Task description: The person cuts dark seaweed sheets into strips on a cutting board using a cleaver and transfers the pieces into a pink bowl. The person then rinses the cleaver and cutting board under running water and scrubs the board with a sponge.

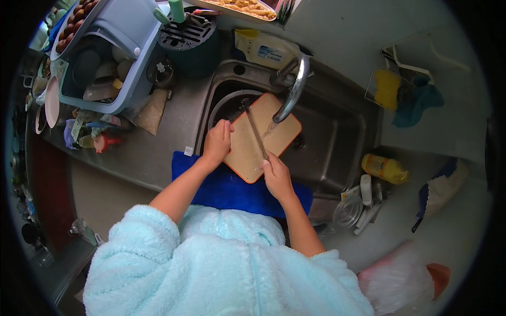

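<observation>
A beige cutting board (245, 148) with an orange rim is tilted over the sink, under the running water (270, 129) of a curved metal faucet (294, 93). At the board's left edge, my left hand (217, 143) grips it with curled fingers. My right hand (276, 175) is closed on the near end of a knife (256, 132), which appears nearly edge-on across the board; its far end is darker. Behind the board, a round metal basin (225, 104) stands in the left part of the steel sink (336, 130), partly hidden.
A blue cloth (233, 197) hangs over the sink's front edge. Left stand a blue dish box (118, 104), a bag of grain (152, 112) and a dark green utensil holder (193, 55). A yellow bottle (383, 169) lies right; a yellow sponge (386, 89) hangs on the wall.
</observation>
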The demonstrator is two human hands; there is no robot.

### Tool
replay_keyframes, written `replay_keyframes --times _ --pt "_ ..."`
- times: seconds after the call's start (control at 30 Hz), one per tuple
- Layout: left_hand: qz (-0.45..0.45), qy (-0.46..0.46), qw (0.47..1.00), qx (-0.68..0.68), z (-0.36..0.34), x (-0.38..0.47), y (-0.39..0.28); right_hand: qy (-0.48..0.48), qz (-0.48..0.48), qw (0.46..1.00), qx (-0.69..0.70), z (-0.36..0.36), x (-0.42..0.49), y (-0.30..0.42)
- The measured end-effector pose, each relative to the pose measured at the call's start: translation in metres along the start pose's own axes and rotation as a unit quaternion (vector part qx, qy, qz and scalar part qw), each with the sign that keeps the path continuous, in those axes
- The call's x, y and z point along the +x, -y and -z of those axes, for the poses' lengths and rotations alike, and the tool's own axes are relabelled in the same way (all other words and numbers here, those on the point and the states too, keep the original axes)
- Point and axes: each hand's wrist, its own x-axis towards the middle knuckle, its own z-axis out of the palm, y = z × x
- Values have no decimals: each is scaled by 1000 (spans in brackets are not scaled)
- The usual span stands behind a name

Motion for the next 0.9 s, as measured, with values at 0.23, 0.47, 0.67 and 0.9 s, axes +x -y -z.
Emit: replay_keyframes --times 0.23,0.47,0.67,0.9 --pt "-198 67 978 -2 10 -43 -33 0 60 984 -170 0 12 8" --pt "-248 314 902 164 -16 -42 -41 -1 73 978 -196 5 10 11" --pt "-293 279 895 187 -24 -23 -35 -17 111 972 -209 10 6 18" --pt "-248 182 902 302 -16 9 4 4 94 970 -226 21 -5 18"
